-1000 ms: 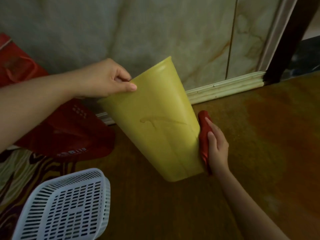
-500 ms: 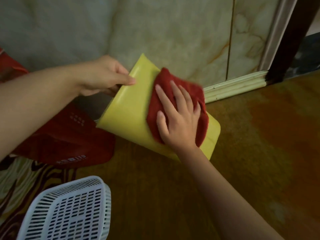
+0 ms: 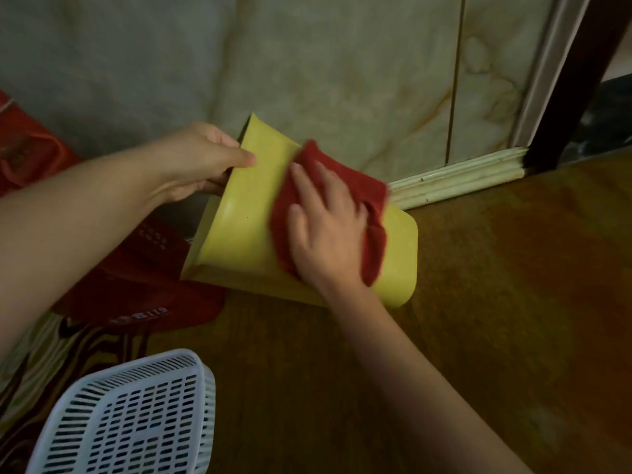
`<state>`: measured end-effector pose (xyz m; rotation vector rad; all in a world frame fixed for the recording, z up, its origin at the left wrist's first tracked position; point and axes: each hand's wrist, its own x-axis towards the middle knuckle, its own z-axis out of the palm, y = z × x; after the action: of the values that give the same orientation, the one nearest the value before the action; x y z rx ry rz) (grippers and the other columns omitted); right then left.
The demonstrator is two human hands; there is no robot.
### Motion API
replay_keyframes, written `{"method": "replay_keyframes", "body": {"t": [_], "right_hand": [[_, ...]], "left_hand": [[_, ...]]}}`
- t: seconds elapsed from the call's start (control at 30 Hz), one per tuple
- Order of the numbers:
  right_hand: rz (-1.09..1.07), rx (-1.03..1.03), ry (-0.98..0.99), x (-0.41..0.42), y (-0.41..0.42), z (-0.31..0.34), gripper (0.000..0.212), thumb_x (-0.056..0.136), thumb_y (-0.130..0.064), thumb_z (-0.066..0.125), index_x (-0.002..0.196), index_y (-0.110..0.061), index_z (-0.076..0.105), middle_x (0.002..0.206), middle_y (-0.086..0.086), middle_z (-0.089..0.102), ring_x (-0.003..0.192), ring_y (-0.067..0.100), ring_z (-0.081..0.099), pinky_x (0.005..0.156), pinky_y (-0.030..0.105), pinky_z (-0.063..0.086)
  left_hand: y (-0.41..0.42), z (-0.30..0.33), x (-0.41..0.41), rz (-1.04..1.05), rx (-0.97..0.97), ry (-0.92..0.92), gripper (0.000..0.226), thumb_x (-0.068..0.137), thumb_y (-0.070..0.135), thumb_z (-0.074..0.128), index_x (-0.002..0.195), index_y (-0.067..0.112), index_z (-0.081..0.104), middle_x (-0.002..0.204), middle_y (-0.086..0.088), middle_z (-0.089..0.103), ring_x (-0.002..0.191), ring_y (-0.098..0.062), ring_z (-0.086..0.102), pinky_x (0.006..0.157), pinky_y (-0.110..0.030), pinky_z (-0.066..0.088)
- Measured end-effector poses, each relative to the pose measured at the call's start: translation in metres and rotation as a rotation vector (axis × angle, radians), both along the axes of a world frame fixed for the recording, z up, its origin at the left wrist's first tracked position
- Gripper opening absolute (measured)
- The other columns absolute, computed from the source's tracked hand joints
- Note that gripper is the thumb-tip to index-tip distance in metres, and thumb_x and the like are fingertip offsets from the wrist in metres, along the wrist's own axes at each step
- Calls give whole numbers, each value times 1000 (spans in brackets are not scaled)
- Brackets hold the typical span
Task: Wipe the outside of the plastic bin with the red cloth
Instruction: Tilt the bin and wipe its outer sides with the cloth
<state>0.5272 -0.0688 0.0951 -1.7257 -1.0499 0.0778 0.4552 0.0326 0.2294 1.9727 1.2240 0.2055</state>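
Pressing the red cloth (image 3: 345, 186) flat-palmed, the right hand (image 3: 328, 230) wipes the yellow plastic bin's (image 3: 239, 234) upper side; left hand (image 3: 201, 159) grips the rim; hidden sides likely remain.

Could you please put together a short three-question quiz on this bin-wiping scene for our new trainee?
1. True or false: the left hand grips the yellow bin at its rim.
2. What lies under the right hand? A) sponge B) red cloth C) paper towel
3. Which object sits at the lower left?

Key: 1 true; 2 B; 3 the white slotted basket.
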Motion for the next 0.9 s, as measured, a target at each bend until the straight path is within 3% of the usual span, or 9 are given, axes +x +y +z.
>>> {"method": "replay_keyframes", "body": {"t": [0.13, 0.2, 0.3, 0.37, 0.47, 0.53, 0.63, 0.73, 0.9], "right_hand": [[77, 20, -127, 1, 9, 3, 48, 88, -44, 32, 135, -38, 39, 146, -3, 39, 135, 16, 31, 103, 52, 24], [21, -84, -46, 27, -2, -29, 46, 90, -44, 31, 135, -39, 39, 146, -5, 38, 135, 15, 30, 105, 51, 23], [-99, -298, 196, 61, -16, -65, 43, 93, -42, 29, 135, -37, 38, 148, -1, 34, 136, 22, 28, 110, 58, 17], [-109, -336, 255, 65, -18, -67, 46, 93, -42, 26, 137, -36, 35, 150, 2, 31, 137, 25, 25, 110, 59, 14], [37, -311, 266, 62, -26, -59, 59, 84, -43, 26, 142, -33, 24, 153, 4, 23, 138, 27, 19, 111, 60, 9], [199, -277, 171, 56, -34, -54, 71, 80, -37, 43, 144, -34, 13, 155, 2, 16, 140, 26, 14, 111, 61, 11], [325, -166, 5, 43, -39, -48, 85, 78, -18, 60, 146, -31, 9, 156, 4, 14, 142, 24, 10, 115, 52, 15], [219, -53, 38, 36, -36, -48, 82, 77, -10, 65, 145, -25, 22, 153, 6, 25, 140, 22, 20, 115, 39, 22], [33, -22, 141, 32, -39, -67, 73, 76, -10, 68, 140, -23, 34, 145, 9, 39, 135, 26, 33, 110, 44, 35]], "left_hand": [[-3, 1, -15, 23, -88, -127, 17, 86, 25, 51, 81, 12, 62, 56, 6, 70, 52, -4, 64, 49, -14, 50], [-6, 0, -40, -35, -170, -152, 21, 76, 29, 60, 93, 18, 63, 75, 8, 75, 69, -4, 68, 57, -15, 53], [-23, -21, -81, -300, 91, 90, 36, 73, 13, 68, 98, 37, 58, 87, 31, 69, 86, 12, 62, 69, -6, 47], [-32, -37, -93, -356, 336, 161, 36, 78, 8, 63, 91, 41, 57, 87, 30, 67, 88, 16, 58, 78, -10, 46], [-34, -39, -92, -363, 484, 155, 21, 77, 15, 64, 80, 35, 61, 89, 21, 67, 86, 18, 57, 79, -16, 51], [-32, -34, -84, -374, 546, 188, 10, 76, 18, 66, 71, 24, 59, 80, 13, 70, 81, 16, 59, 77, -24, 54], [-33, -27, -63, -385, 688, 167, 17, 75, 16, 67, 64, 19, 54, 64, 5, 67, 68, 2, 63, 68, -20, 51], [-36, -23, -44, -382, 794, 161, 15, 74, 16, 67, 69, 6, 58, 72, -6, 70, 76, -10, 65, 67, -26, 48], [-42, -25, -14, -439, 783, 121, 12, 74, 15, 65, 83, 8, 68, 88, -8, 73, 85, -13, 65, 72, -26, 49]]}}
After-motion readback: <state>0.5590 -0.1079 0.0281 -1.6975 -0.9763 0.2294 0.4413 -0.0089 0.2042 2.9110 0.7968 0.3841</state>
